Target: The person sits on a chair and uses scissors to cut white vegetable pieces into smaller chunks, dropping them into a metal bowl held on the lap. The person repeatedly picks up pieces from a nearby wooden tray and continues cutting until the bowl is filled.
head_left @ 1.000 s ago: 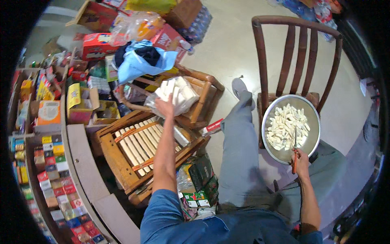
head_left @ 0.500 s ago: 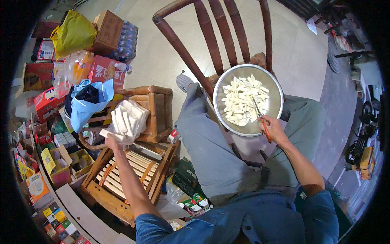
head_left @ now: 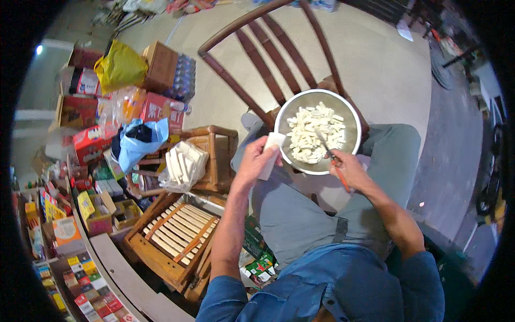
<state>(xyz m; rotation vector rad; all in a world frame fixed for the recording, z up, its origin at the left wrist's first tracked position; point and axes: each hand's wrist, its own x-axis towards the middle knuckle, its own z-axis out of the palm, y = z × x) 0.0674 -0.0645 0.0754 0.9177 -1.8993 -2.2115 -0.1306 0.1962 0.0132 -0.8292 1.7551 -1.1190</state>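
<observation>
My left hand (head_left: 256, 161) grips a white flat slab (head_left: 272, 154) just left of a metal bowl (head_left: 351, 115). The bowl rests on the seat of a dark wooden chair (head_left: 268, 53) in front of my knees and holds several cut white pieces (head_left: 314, 134). My right hand (head_left: 350, 169) holds a small knife with an orange handle (head_left: 339, 174), its blade reaching over the bowl's near edge. A clear bag of white slabs (head_left: 182, 163) sits on a low wooden chair (head_left: 214, 155) to my left.
A second slatted wooden chair (head_left: 171, 236) stands at my lower left. A blue bag (head_left: 142, 142), a yellow bag (head_left: 120, 67), cardboard boxes and shelves of small packaged goods (head_left: 59, 252) crowd the left side. Bare floor (head_left: 386, 64) lies beyond the chair.
My left hand has left the bag of slabs and come over to the bowl with one white slab in it. The right hand stays at the bowl with the knife.
</observation>
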